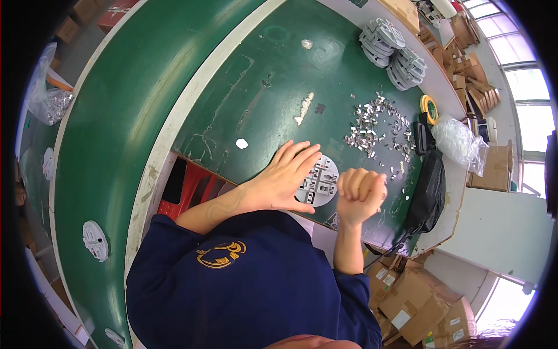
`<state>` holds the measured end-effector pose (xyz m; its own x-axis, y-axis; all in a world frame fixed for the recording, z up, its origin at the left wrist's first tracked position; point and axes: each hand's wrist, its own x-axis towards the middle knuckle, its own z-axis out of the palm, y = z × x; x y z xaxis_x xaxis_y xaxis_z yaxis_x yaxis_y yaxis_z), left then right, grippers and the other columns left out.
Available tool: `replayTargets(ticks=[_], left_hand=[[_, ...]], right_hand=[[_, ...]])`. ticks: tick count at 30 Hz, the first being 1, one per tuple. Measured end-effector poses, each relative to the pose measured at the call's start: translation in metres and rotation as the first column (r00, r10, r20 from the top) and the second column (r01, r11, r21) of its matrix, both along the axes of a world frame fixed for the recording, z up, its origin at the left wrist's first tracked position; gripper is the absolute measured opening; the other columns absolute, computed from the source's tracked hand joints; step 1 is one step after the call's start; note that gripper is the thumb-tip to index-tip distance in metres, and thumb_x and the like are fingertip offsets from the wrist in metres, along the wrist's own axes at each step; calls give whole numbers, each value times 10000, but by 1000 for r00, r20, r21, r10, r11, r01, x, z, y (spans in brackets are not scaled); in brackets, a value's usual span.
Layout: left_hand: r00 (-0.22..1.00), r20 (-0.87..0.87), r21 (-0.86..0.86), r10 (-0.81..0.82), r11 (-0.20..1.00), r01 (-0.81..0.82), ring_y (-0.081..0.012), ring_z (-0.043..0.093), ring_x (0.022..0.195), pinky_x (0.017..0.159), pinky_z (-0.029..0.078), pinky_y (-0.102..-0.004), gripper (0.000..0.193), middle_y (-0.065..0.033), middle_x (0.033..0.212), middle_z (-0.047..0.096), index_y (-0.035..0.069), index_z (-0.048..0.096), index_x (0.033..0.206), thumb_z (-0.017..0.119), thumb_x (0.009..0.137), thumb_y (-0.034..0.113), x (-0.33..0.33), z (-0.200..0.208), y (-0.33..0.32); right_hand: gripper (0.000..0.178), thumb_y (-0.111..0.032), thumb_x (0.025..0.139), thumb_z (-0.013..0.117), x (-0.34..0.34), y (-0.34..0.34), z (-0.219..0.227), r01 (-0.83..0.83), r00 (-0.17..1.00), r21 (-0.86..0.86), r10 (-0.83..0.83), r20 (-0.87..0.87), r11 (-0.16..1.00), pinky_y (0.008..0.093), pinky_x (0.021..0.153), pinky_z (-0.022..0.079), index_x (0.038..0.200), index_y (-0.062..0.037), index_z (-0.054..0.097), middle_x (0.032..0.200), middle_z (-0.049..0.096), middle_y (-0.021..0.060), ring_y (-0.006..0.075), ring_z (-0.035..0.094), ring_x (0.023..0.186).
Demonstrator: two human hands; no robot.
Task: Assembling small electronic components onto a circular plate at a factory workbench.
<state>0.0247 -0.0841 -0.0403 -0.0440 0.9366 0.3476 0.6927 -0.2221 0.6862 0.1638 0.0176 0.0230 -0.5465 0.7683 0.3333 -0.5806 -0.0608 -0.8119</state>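
Note:
A round grey plastic disc (pixel 323 181) with raised ribs and small metal pieces in its slots lies on the green table, close to its front edge. My left hand (pixel 279 181) rests on the disc's left part, fingers spread, hiding that side. Just right of the disc, my right hand (pixel 361 195) is raised with its fingers curled closed. Whatever those fingers may hold is hidden. Many small shiny metal pieces (pixel 367 125) are scattered on the table beyond my right hand.
Stacked grey discs (pixel 381 42) stand at the far right. A yellow tape roll (pixel 429 109), a clear plastic bag (pixel 459 139) and a black bag (pixel 427 198) line the right edge. On the left, a green conveyor belt (pixel 125 145) carries another grey disc (pixel 95 241).

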Motion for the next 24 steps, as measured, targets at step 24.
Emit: replayTargets(ticks=[24], left_hand=[[996, -85, -33, -20, 999, 17, -383, 322, 1363, 1149, 210, -555, 1056, -215, 1424, 395, -79, 329, 1398, 827, 645, 469, 2, 1, 2]], right_hand=[[464, -122, 1044, 375, -23, -20, -37, 240, 918, 417, -344, 195, 877, 287, 405, 266, 588, -52, 324, 517, 375, 48, 122, 307, 438]])
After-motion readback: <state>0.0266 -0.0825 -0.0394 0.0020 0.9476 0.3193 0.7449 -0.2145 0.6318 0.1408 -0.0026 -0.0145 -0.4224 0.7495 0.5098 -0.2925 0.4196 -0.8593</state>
